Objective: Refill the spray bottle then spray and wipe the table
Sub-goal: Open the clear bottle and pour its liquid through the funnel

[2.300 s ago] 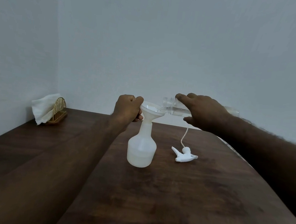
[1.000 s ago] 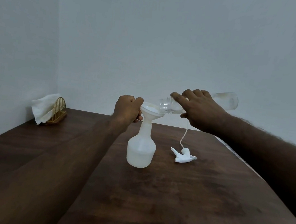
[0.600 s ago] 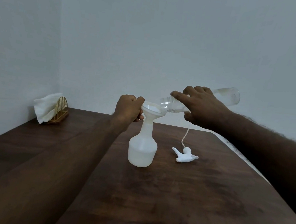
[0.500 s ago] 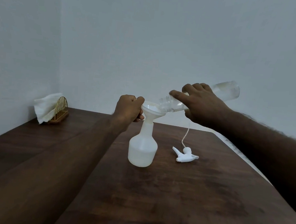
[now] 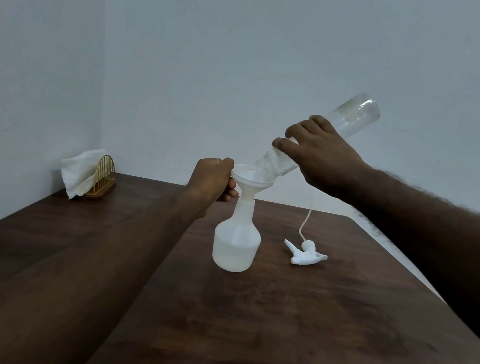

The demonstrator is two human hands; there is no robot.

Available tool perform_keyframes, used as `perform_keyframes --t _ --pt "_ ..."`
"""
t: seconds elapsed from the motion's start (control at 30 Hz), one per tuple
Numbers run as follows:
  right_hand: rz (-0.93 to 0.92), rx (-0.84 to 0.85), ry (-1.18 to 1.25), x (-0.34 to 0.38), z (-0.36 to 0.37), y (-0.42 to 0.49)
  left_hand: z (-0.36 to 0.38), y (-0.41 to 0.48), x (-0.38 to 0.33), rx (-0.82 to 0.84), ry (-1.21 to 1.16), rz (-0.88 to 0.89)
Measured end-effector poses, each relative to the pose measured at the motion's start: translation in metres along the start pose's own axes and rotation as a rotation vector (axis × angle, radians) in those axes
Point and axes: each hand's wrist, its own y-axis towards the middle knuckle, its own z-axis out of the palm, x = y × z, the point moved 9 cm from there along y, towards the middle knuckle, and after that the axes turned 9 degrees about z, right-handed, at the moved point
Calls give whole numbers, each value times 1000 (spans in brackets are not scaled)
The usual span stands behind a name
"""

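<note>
Refill step in progress. Right hand (image 5: 321,157) is gripping the clear bottle (image 5: 353,116), tipped steeply into the funnel (image 5: 247,179); left hand (image 5: 212,183) is curled round the funnel rim. Spray bottle (image 5: 237,247) is standing mid-table, roughly half full. Next, probably: righting the bottle, lifting the funnel, refitting the sprayer head (image 5: 305,252).

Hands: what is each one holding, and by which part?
The left hand grips the funnel at its rim; the right hand holds the clear bottle around its middle.
</note>
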Motion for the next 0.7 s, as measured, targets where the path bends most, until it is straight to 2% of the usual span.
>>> perform_keyframes --t 0.37,0.7 --pt "87 40 24 -11 7 -1 1 -2 -1 2 -32 20" --pt "58 -50 -98 -13 -3 -5 2 0 -4 2 -5 25"
